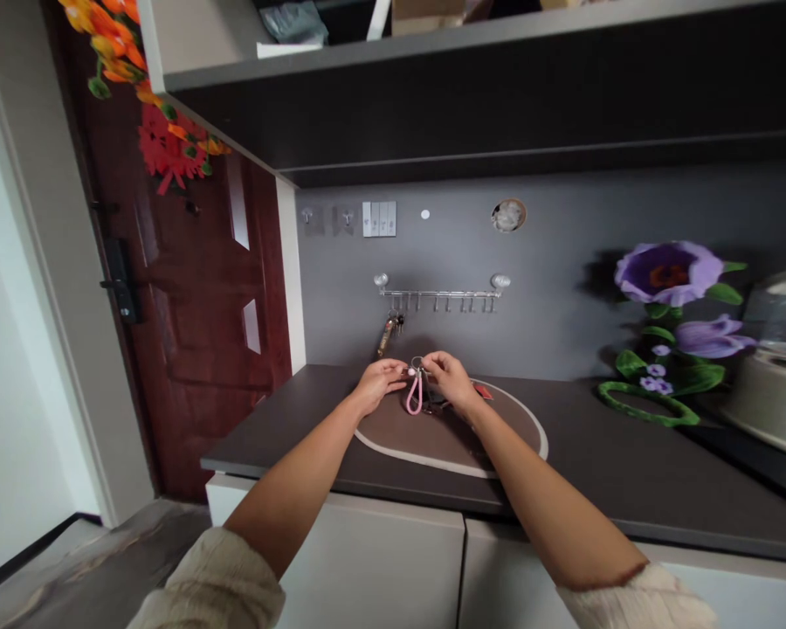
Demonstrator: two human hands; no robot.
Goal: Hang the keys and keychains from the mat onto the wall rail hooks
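Over an oval brown mat [393, 439] with a pale rim, both of my hands hold a keychain. It has a metal ring at the top, a pink loop strap [415, 397] and dark keys [432, 405] hanging below. My left hand [376, 386] pinches its left side near a small pinkish bead, the other fingers loosely extended. On the opposite side, my right hand [453, 382] has thumb and forefinger closed at the metal ring. A small red item [483, 391] lies on the mat, partly behind my right hand.
A hook rail [442, 294] on the grey wall carries another key bunch [388, 335] at its left end. Purple fabric flowers [669, 275] and a domed appliance [776, 367] stand at right. A dark shelf [472, 105] overhangs the counter [603, 472]. A red-brown door [203, 349] is at left.
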